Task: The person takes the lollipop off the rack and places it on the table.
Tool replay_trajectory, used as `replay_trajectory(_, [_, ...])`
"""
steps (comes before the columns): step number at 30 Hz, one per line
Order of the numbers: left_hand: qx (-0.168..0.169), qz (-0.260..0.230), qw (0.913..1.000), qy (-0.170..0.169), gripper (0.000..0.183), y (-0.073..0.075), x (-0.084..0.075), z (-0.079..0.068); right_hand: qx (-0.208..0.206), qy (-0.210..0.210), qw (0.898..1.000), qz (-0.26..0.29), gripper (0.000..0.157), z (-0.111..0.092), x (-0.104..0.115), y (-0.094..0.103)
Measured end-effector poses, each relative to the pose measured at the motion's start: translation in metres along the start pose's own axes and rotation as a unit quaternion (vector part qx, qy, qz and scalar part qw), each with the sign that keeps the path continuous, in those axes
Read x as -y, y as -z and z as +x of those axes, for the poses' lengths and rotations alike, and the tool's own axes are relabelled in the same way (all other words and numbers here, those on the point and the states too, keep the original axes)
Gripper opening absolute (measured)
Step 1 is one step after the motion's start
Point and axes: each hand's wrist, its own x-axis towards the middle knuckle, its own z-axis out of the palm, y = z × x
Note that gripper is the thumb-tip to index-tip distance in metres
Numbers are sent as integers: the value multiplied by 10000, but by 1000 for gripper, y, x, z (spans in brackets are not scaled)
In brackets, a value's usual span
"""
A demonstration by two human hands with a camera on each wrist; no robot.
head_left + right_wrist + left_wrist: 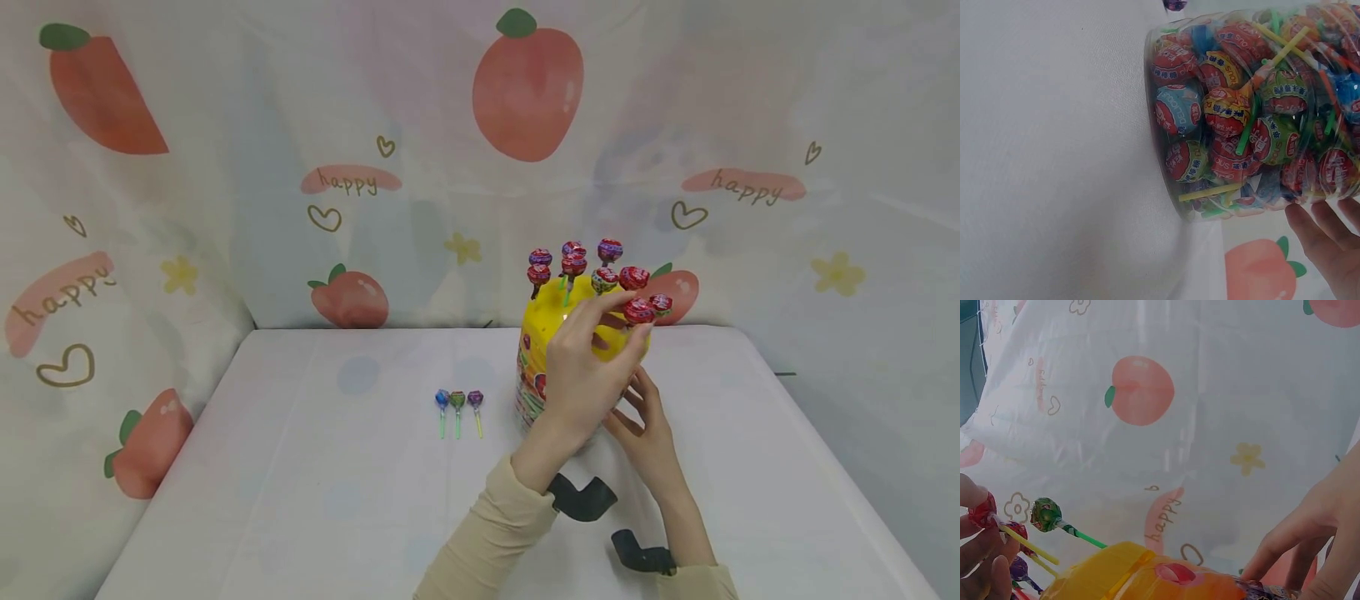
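Observation:
A clear jar (1229, 125) full of wrapped lollipops stands on the table, topped by a yellow lid (551, 304) with several lollipops upright in it. My left hand (588, 367) is over the lid's right part. Its fingertips pinch a red lollipop (982, 511) by the wrapped head, and the yellow stick points toward the lid. Whether the stick's tip enters the lid I cannot tell. My right hand (648, 433) is low at the jar's right side; in the right wrist view its fingertips (1304, 219) rest against the wall without wrapping round it.
Three lollipops, blue (442, 400), green (457, 401) and purple (476, 399), lie in a row left of the jar. A green lollipop (1045, 514) sticks out of the lid near the left fingers. Behind the white table (337, 500) hangs a fruit-print curtain (435, 100).

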Motion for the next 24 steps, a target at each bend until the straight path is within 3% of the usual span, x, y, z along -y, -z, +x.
replay_trajectory(4, [-4,-211,9997,110,33,6,-2,-4,0,-31,10000,26,84,-1,0,-1])
replay_trajectory(12, [-153,-183,9995,199,31,20,0,-16,15,-226,9997,-125,83,-1,1,-2])
replay_trajectory(24, [-342,-118,9978,556,31,38,19,-40,-14,-291,9992,-286,83,2,1,-2])
